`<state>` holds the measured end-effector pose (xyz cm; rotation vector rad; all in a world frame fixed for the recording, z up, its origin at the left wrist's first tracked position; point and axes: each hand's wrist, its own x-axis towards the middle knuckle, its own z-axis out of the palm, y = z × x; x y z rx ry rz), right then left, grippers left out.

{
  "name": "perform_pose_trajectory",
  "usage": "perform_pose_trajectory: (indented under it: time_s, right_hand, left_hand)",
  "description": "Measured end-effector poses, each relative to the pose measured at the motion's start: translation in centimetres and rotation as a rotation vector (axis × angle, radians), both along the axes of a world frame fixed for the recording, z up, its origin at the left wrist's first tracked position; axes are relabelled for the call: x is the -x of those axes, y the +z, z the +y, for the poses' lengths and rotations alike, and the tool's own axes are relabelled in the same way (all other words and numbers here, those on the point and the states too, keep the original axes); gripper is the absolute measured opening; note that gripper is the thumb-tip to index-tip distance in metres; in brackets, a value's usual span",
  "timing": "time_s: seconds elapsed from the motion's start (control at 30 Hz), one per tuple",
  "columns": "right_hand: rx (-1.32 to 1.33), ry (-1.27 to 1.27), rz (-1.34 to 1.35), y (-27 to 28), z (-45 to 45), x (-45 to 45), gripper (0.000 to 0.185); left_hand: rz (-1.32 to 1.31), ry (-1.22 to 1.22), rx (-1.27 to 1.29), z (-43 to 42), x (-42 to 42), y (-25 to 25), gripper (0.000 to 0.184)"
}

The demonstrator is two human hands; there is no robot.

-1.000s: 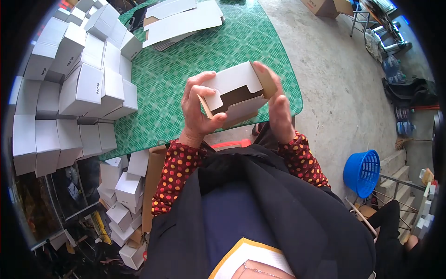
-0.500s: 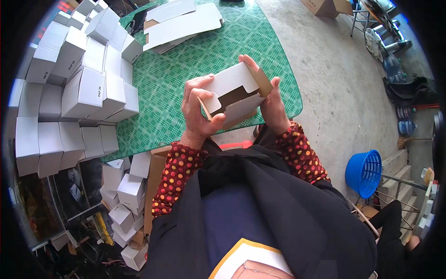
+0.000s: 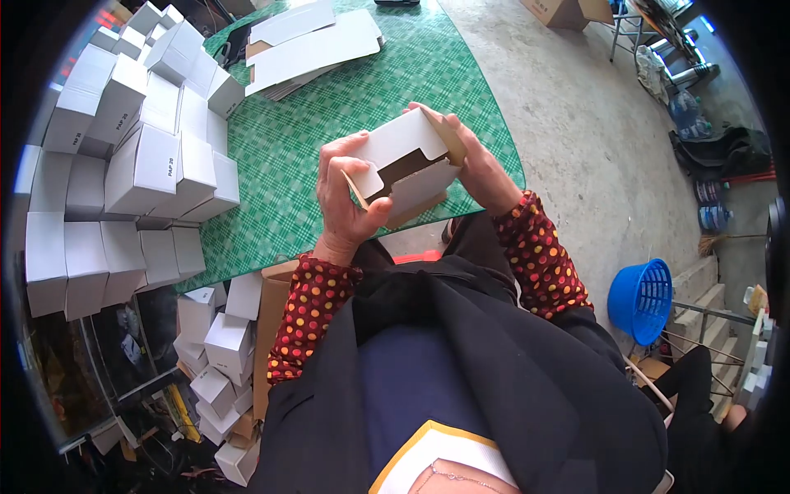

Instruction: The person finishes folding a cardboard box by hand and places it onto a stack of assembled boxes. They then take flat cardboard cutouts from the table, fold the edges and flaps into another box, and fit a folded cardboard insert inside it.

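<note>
Box (image 3: 401, 144) up over the table's (image 3: 271, 222) near edge, left hand (image 3: 341, 193) pinching one end, right hand (image 3: 484, 169) clasping the flapped other; squeezing too hard could buckle those thin walls!

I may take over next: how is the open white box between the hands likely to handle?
The open white box is probably light, given its thin cardboard. Its flaps may bend easily, standing unfastened; its flat sides should resist rolling.
</note>
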<state>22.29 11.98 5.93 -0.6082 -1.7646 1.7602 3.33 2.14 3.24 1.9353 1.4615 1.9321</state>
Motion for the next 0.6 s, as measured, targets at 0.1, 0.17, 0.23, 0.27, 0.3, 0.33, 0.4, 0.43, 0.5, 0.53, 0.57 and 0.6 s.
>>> perform_pose_trajectory:
  time_s: [0.1,0.17,0.23,0.27,0.3,0.33,0.4,0.43,0.5,0.53,0.57,0.6]
  right_hand:
    - [0.167,-0.035,0.061,1.1,0.1,0.8,0.063]
    - [0.149,-0.018,-0.003,1.5,-0.1,1.0,0.062]
    - [0.133,-0.008,-0.063,1.9,-0.2,1.1,0.061]
    - [0.131,-0.009,-0.064,2.1,0.0,1.0,0.061]
    - [0.142,0.031,-0.072,2.3,0.3,0.8,0.060]
    - [0.153,0.072,-0.081,2.6,0.7,0.7,0.059]
    - [0.174,0.156,-0.100,2.9,1.0,0.5,0.058]
    - [0.170,0.158,-0.105,3.0,1.1,0.6,0.058]
    - [0.180,0.134,-0.099,3.2,0.9,0.7,0.057]
    - [0.188,0.124,-0.095,3.2,0.7,0.8,0.056]
    - [0.198,0.114,-0.090,3.1,0.5,0.9,0.056]
    - [0.201,0.121,-0.091,3.1,0.2,1.1,0.056]
  left_hand:
    - [-0.004,0.018,-0.002,0.2,0.1,0.0,0.058]
    - [-0.001,0.017,0.013,0.0,0.1,0.0,0.059]
    - [0.005,0.009,0.030,0.0,0.1,0.0,0.059]
    - [0.004,0.008,0.029,0.0,0.1,0.0,0.059]
    - [0.006,0.005,0.034,0.0,0.1,0.0,0.060]
    - [0.008,0.003,0.039,-0.1,0.1,0.0,0.060]
    - [0.010,0.000,0.048,-0.1,0.1,-0.1,0.061]
    - [0.006,0.003,0.044,-0.1,0.1,-0.1,0.061]
    - [-0.034,-0.026,0.038,0.0,-0.1,-0.2,0.063]
    - [-0.052,-0.038,0.038,-0.1,-0.1,-0.2,0.064]
    - [-0.070,-0.050,0.040,-0.2,-0.1,-0.3,0.065]
    - [-0.070,-0.043,0.043,-0.4,-0.1,-0.1,0.065]
